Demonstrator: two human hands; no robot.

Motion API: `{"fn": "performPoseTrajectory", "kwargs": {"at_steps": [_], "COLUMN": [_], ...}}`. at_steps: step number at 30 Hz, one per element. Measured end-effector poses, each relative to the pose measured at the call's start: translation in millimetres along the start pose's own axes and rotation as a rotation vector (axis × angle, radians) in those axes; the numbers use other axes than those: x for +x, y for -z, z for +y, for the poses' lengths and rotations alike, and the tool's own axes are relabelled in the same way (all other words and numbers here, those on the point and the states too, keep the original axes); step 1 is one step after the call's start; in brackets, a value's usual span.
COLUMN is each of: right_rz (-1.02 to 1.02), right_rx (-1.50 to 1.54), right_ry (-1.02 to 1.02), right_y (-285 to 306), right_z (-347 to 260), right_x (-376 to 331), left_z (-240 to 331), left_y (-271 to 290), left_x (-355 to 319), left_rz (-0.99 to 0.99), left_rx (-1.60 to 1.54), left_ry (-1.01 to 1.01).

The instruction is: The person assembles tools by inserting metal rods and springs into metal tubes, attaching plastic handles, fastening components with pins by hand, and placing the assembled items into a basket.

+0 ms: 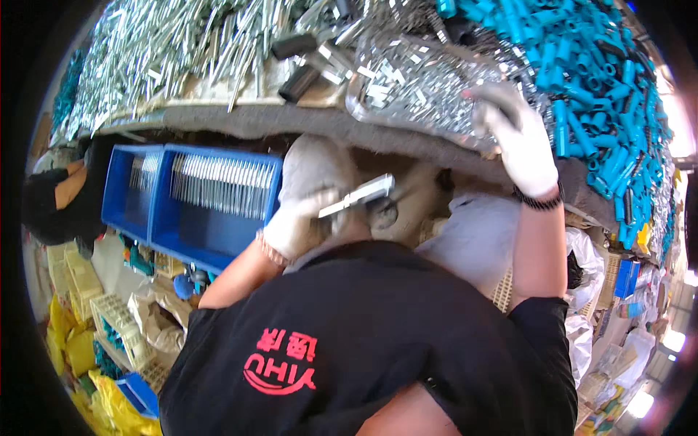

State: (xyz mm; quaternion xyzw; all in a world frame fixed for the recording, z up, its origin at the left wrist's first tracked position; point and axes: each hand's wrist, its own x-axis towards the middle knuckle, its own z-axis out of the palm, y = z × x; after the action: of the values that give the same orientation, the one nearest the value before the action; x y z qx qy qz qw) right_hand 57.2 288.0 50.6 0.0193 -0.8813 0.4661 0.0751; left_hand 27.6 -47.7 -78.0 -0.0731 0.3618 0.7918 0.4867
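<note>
My left hand [294, 227], in a white glove, is closed on a flat, narrow metal part [363, 195] held over my lap. The part is shiny, with a boxier silver end; its exact kind is unclear. Reaching forward, my right hand [520, 145], also gloved, hovers over the right side of a clear plastic tray [356, 102] of small metal pieces [429, 83]. Its thumb and fingers are bent but apart, with nothing visible between them. Left of my left hand stands a blue divided bin [207, 232], where slim metal parts [222, 185] lie in neat rows.
Long metal pieces [196, 51] heap the bench at the far left. Two black handles [298, 83] lie near the tray; teal plastic tubes [589, 94] pile at the right. Another person's arm [69, 185] shows at the left edge. Crates [120, 330] and sacks [156, 316] stand on the floor.
</note>
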Motion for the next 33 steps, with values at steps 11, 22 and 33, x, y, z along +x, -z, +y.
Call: {"fn": "performPoseTrajectory", "kwargs": {"at_steps": [11, 22, 33], "right_rz": [0.044, -0.196, -0.410], "right_rx": [0.403, 0.076, 0.376], "right_ry": [-0.299, 0.008, -0.244], "right_y": [-86.7, -174.3, -223.4], "right_z": [11.0, 5.7, 15.4], "right_x": [-52.3, -48.4, -44.6], "left_z": [2.2, 7.5, 63.8], "left_y": [-3.1, 25.8, 70.2], "left_x": [10.7, -15.2, -82.0], "left_rz": [-0.053, -0.211, 0.130], "left_rx": [0.119, 0.504, 0.903], "left_ry": [-0.107, -0.133, -0.050]}}
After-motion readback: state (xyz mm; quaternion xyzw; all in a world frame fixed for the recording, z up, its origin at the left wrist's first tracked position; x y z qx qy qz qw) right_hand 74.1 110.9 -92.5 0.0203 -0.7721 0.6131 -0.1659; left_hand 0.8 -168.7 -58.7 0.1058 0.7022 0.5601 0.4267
